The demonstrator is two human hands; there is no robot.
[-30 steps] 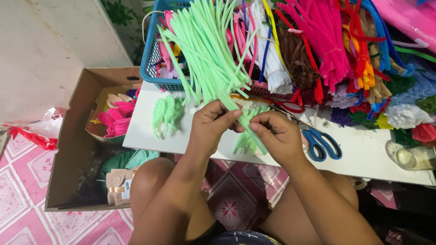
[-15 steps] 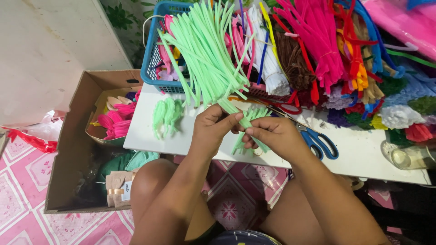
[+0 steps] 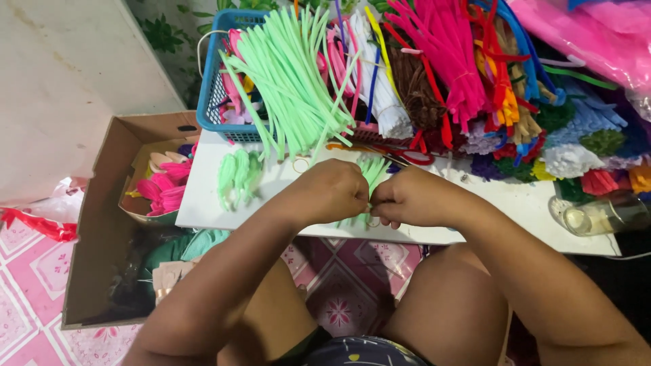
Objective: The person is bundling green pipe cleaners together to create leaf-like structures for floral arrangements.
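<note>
My left hand (image 3: 327,192) and my right hand (image 3: 407,197) are pressed together over the front edge of a low white table (image 3: 203,196). Both pinch a small bent piece of light green pipe cleaner (image 3: 372,173), which sticks up between the fists. Just behind my hands lies a big bundle of long light green pipe cleaners (image 3: 288,81), leaning out of a blue plastic basket (image 3: 211,102). A few finished green leaf shapes (image 3: 237,175) rest on the table to the left of my left hand.
Piles of pink, red, brown, white and blue pipe cleaners (image 3: 475,74) cover the table's back. An open cardboard box (image 3: 102,224) with pink shapes sits on the floor at left. A clear jar (image 3: 600,217) lies at the right edge. My knees are under the table.
My hands have drawn closer together and now meet around the green piece. The blue-handled scissors seen earlier to the right are out of sight now.
</note>
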